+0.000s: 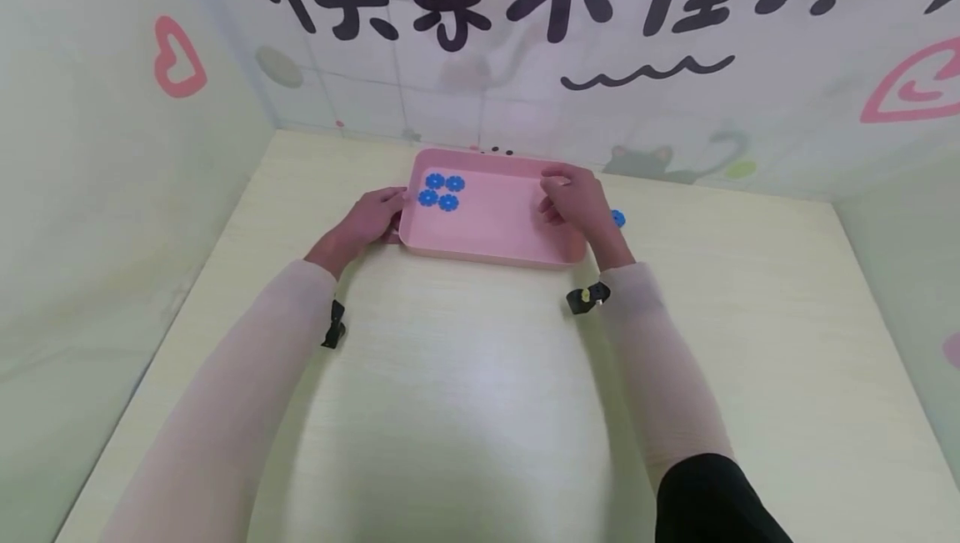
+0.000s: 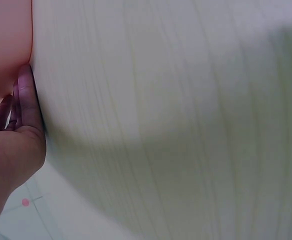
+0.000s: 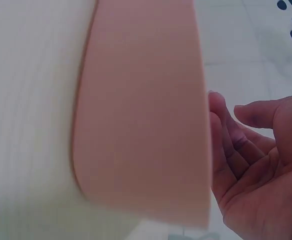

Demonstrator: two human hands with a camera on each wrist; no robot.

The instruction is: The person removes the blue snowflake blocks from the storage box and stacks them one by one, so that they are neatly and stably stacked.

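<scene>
A pink rectangular tray (image 1: 491, 230) lies on the table near the back wall. Several blue flower-shaped pieces (image 1: 448, 203) sit grouped in its left part. My left hand (image 1: 375, 213) holds the tray's left side, thumb at the rim; the left wrist view has its fingers (image 2: 28, 105) along the outer wall. Above the tray's right part is my right hand (image 1: 573, 197), its fingers loosely bent. The right wrist view shows a gap between thumb and fingers and nothing held there. Another blue flower-shaped piece (image 1: 618, 218) lies right of the tray, partly hidden by my right wrist.
A pale wood-grain table (image 1: 465, 376) stretches toward me. Behind the tray stands a printed backdrop (image 1: 517, 84) with large dark characters, and a pale side wall (image 1: 97, 193) rises on the left. Dark straps (image 1: 588, 299) hang at both wrists.
</scene>
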